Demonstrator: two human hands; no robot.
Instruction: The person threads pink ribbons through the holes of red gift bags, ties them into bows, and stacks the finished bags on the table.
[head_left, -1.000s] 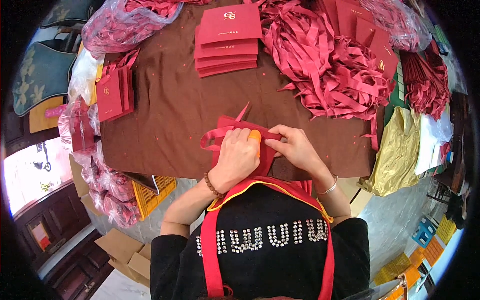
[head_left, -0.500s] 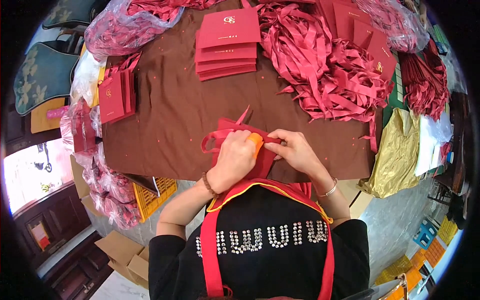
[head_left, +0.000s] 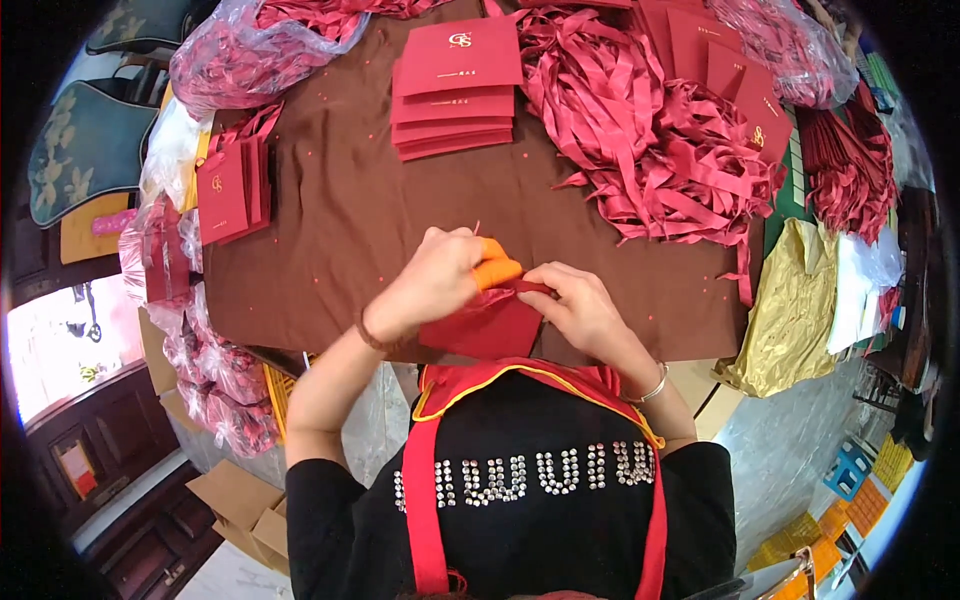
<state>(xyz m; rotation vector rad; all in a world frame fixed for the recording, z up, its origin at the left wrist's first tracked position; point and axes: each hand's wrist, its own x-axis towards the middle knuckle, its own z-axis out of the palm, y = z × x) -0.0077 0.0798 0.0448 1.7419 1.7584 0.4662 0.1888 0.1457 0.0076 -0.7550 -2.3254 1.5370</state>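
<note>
A red gift bag [head_left: 485, 332], flat and without visible print, lies at the table's near edge against my apron. My left hand [head_left: 437, 278], orange covers on two fingers, is closed at the bag's upper edge with pinkish ribbon under its fingertips. The exact grip there is hidden. With thumb and fingers my right hand [head_left: 578, 308] pinches the bag's upper right corner. Beyond both hands stands a stack of red bags [head_left: 455, 58] with gold print. To their right a large heap of red ribbons [head_left: 650, 150] covers the table.
Brown cloth [head_left: 340, 210] covers the table. More red bags [head_left: 230, 195] lean at its left edge. Clear plastic sacks [head_left: 255, 55] of red goods stand far left and far right. A gold bag [head_left: 790, 310] hangs at the right edge; cardboard boxes [head_left: 240, 505] sit on the floor.
My left hand has moved up and left and turned, and the ribbon loop beside it no longer shows. The bag's front has come into fuller view. My right hand has shifted slightly.
</note>
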